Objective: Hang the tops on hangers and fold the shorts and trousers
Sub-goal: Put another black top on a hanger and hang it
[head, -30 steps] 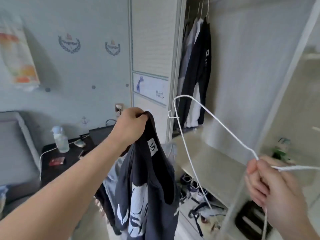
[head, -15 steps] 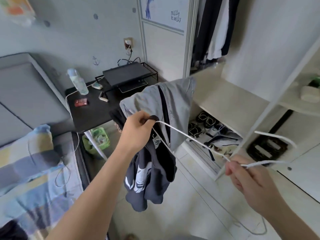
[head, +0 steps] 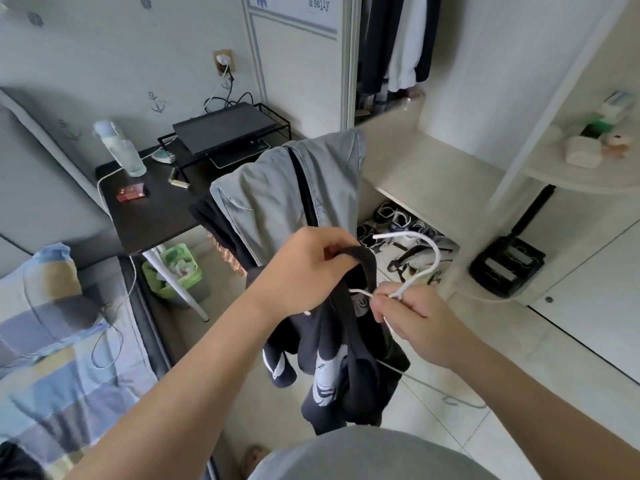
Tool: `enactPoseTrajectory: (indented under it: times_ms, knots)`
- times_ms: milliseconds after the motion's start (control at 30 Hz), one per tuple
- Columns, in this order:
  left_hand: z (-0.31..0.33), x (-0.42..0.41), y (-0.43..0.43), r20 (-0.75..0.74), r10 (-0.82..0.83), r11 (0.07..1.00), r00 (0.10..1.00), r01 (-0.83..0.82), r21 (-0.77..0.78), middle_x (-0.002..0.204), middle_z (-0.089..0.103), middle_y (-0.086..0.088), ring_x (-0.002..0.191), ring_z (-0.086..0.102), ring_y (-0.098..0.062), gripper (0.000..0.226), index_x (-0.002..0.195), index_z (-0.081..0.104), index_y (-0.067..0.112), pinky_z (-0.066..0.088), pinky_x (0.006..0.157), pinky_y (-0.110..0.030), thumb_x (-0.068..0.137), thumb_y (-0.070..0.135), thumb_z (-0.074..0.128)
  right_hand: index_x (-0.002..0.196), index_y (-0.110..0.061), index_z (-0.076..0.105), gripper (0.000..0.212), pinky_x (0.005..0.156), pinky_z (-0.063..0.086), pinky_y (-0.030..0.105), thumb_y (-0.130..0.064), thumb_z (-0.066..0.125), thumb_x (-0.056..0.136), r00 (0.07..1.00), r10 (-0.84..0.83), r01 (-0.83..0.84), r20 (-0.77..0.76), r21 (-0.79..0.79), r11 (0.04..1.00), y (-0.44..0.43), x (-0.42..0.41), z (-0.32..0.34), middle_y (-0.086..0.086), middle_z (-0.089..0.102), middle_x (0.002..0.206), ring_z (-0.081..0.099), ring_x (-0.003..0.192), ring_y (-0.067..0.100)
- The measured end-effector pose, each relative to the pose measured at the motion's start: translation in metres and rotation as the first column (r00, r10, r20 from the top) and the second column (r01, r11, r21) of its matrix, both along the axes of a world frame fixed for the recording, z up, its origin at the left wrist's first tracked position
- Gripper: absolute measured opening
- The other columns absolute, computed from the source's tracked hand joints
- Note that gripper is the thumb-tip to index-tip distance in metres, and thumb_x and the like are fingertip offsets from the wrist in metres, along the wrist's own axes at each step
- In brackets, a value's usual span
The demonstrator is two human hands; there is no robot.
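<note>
Our left grip (head: 304, 268) is clenching round the neckband of the black top (head: 360, 393), while our right grip (head: 412, 317) is pinching the white hanger (head: 438, 256) just below its hook. One hanger arm is poking into the neck opening, and the top is dangling between our forearms above the tiled floor (head: 519, 393). Behind it, a grey garment (head: 277, 192) is draping over something hidden, just beside the black counter (head: 156, 216), where a bottle (head: 121, 150) is standing. Dark and white clothes (head: 391, 43) are hanging in the open wardrobe (head: 485, 64) beyond.
</note>
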State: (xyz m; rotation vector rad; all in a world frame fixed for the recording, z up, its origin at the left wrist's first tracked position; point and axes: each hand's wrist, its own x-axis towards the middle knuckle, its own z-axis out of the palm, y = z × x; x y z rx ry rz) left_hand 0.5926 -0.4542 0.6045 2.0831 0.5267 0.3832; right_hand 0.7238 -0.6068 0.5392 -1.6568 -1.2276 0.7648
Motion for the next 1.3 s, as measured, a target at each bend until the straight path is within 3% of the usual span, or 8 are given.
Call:
enactPoseTrajectory:
  times_ms: [267,467,633,900,1000,1100,1200,1300]
  knots:
    - [-0.002,-0.011,0.014,-0.258,-0.203,0.847,0.945,0.302,0.438,0.105,0.069,0.019,0.100,0.060,-0.001,0.025,0.116,0.070,0.032,0.046,0.093,-0.030,0.092,0.036,0.070,0.063,-0.013,0.052,0.031,0.047,0.017,0.034,-0.033,0.050,0.087,0.981,-0.096,0.116,-0.170,0.113,0.987,-0.021,0.017,-0.005,-0.006,0.028,0.046,0.023,0.044,0.014]
    - [-0.005,-0.021,0.021,-0.050,-0.158,0.746,0.986,0.153,0.648,0.083,0.049,0.024,0.080,0.058,-0.009,0.032,0.108,0.069,0.028,0.052,0.063,-0.039,0.101,0.043,0.041,0.064,-0.017,0.062,0.035,0.050,0.022,0.031,-0.041,0.052,0.088,0.989,-0.135,0.140,-0.053,0.112,0.984,-0.025,0.038,0.016,-0.003,0.029,0.052,0.027,0.049,0.015]
    - [-0.004,-0.015,0.010,-0.010,-0.119,0.710,0.993,0.092,0.699,0.080,0.057,0.016,0.074,0.061,-0.015,0.032,0.103,0.069,0.025,0.051,0.054,-0.039,0.101,0.041,0.041,0.061,-0.012,0.032,0.042,0.054,0.026,0.017,-0.027,0.046,0.099,0.980,-0.200,0.198,-0.009,0.186,0.962,-0.017,0.027,0.015,-0.014,0.031,0.055,0.029,0.052,0.004]
    - [-0.012,-0.009,0.000,-0.064,-0.098,0.742,0.993,0.116,0.661,0.083,0.063,0.015,0.080,0.066,-0.016,0.028,0.106,0.074,0.023,0.051,0.060,-0.034,0.102,0.036,0.051,0.067,-0.033,0.046,0.030,0.059,0.032,0.023,-0.042,0.049,0.095,0.986,-0.162,0.157,0.028,0.130,0.979,-0.005,0.025,0.005,-0.013,0.040,0.057,0.037,0.054,0.005]
    - [-0.020,-0.012,0.008,-0.023,0.006,0.789,1.000,0.009,0.614,0.091,0.068,0.015,0.087,0.066,-0.016,0.020,0.110,0.074,0.023,0.053,0.069,-0.036,0.101,0.029,0.058,0.098,-0.023,0.060,0.004,0.084,0.045,0.031,-0.022,0.058,0.094,0.890,-0.379,0.299,0.252,0.305,0.904,-0.010,0.031,-0.007,-0.014,0.059,0.092,0.057,0.090,0.009]
    - [-0.024,-0.016,0.016,0.056,0.110,0.833,0.992,-0.122,0.540,0.075,0.063,0.020,0.071,0.059,-0.006,0.017,0.103,0.075,0.019,0.052,0.065,-0.034,0.100,0.025,0.059,0.106,-0.012,0.064,0.015,0.094,0.045,0.033,-0.012,0.060,0.091,0.792,-0.513,0.351,0.330,0.442,0.826,-0.015,0.032,-0.025,-0.009,0.061,0.105,0.058,0.104,0.015]
    - [-0.027,-0.017,0.016,0.102,0.183,0.870,0.978,-0.210,0.446,0.053,0.054,0.011,0.055,0.055,-0.001,0.016,0.098,0.075,0.018,0.039,0.053,-0.020,0.101,0.023,0.059,0.117,-0.027,0.062,0.026,0.090,0.045,0.018,-0.023,0.058,0.092,0.923,-0.300,0.252,0.241,0.210,0.945,-0.007,0.020,-0.041,-0.020,0.063,0.110,0.060,0.106,0.003]
    - [-0.027,-0.016,0.013,0.134,0.212,0.908,0.968,-0.246,0.339,0.057,0.060,0.008,0.050,0.057,-0.009,0.017,0.098,0.075,0.021,0.036,0.049,-0.010,0.101,0.024,0.058,0.128,-0.026,0.058,0.038,0.092,0.049,0.027,-0.033,0.061,0.090,0.969,-0.128,0.123,0.209,0.037,0.992,0.013,0.013,-0.055,-0.017,0.062,0.116,0.059,0.109,0.003]
